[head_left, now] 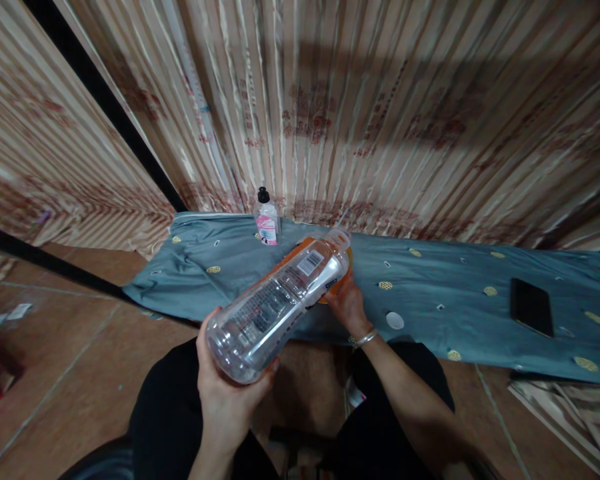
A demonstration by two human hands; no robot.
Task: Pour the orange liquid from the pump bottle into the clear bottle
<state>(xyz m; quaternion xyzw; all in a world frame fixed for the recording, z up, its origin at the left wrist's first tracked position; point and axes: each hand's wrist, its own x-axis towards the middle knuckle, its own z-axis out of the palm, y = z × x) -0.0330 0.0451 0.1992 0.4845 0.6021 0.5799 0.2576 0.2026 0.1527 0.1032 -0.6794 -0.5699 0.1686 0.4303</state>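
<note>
My left hand (227, 393) is wrapped round the base of a large clear plastic bottle (275, 307), which is tilted with its neck pointing away and to the right. The bottle bears a printed label with a barcode and has no cap on its mouth. Behind its upper part shows an orange object (349, 267), mostly hidden, so its kind is unclear. My right hand (347, 303), with a bracelet at the wrist, is closed against this orange object, below the bottle's neck; its fingertips are hidden. Near it lies a round white cap (395, 320).
A small clear bottle (267, 223) with a black top and pink label stands at the back of the blue-green cloth (430, 287). To the right lies a black phone (531, 307). A striped curtain (330, 120) hangs behind, and dark poles (115, 113) cross the left.
</note>
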